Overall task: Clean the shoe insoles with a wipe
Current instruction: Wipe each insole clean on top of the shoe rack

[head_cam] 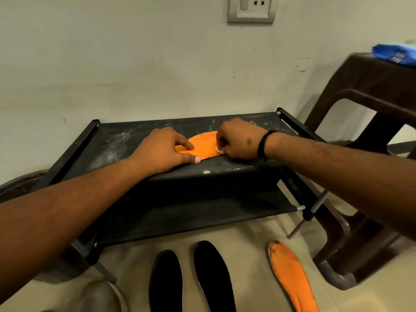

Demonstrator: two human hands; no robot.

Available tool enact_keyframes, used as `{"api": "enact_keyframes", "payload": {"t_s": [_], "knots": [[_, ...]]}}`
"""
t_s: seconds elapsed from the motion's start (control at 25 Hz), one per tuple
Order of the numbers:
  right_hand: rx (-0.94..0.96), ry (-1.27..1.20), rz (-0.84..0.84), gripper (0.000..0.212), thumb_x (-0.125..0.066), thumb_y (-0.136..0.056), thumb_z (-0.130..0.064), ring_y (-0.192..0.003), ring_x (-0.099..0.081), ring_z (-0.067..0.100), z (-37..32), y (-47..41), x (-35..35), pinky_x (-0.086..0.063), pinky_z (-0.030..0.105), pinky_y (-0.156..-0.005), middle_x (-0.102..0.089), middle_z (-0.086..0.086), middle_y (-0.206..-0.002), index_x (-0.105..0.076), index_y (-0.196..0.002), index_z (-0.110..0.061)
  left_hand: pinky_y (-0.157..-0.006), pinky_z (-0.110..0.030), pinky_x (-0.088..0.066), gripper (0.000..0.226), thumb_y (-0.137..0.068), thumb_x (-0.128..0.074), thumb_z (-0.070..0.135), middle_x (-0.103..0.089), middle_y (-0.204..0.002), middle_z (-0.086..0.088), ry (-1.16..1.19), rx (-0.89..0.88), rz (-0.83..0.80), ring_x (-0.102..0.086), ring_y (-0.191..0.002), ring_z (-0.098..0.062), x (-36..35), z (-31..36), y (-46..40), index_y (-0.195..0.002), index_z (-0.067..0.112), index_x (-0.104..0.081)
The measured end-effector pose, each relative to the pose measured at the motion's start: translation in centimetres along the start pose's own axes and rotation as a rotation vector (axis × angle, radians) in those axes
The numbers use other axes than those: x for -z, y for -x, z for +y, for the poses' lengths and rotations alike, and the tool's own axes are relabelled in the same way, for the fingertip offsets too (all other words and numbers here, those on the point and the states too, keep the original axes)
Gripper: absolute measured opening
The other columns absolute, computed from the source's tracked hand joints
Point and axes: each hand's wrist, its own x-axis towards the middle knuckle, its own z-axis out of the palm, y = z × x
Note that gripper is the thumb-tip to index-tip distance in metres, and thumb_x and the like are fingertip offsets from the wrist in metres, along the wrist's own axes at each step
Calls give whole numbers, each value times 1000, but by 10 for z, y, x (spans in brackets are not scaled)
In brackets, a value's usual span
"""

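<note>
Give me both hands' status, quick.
Left hand: open, fingers pressing the orange insole flat on the black rack.
Right hand: closed, pinching a white wipe against the insole.

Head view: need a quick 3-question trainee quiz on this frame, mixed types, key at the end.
1. True or false: the orange insole being cleaned lies on the floor.
2. Multiple choice: what does the right hand hold? A) a brush B) a small white wipe C) nothing
3. Fill in: beside the second orange insole on the floor lie ___ black insoles.

Key
1. False. It lies on the top shelf of the black rack, with the left hand pressing it down.
2. B. The fingers curl round the wipe against the insole.
3. Two.
</note>
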Motion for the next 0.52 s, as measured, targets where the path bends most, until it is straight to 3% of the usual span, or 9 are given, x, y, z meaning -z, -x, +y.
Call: {"api": "enact_keyframes", "payload": {"t_s": [0.16,0.32,0.4,0.52], "knots": [[36,-55,-21,16,-62,-89,-13,-91,-64,18,-6,-1,0,-52,31,-84,-71,3,-99,-74,-99,-12,-90,-33,-46,46,-77,-74,57,-67,-121,4,2,10,1,-58,-110,-16,-1,-1,-2,-114,31,-74],[-156,79,179,18,-60,-89,-18,-95,-64,26,22,-18,7,-55,42,-86,-71,7,-105,-73,-102,-16,-95,-38,-48,47,-77,-72,60,-66,-121,3,1,9,-3,-58,-112,-18,-1,-2,-1,-114,31,-74],[-169,-22,299,17,-61,-88,-17,-93,-66,24,29,-23,16,-55,38,-85,-73,6,-101,-74,-98,-15,-95,-38,-47,46,-77,-72,60,-67,-120,3,-4,2,-2,-57,-114,-19,-1,-3,-2,-113,32,-74],[-91,-187,193,14,-65,-86,-14,-87,-64,15,25,-20,15,-52,28,-80,-73,3,-98,-76,-95,-12,-90,-33,-44,46,-78,-72,57,-67,-120,4,10,-2,-4,-58,-112,-17,-2,-4,-3,-114,30,-74]]}}
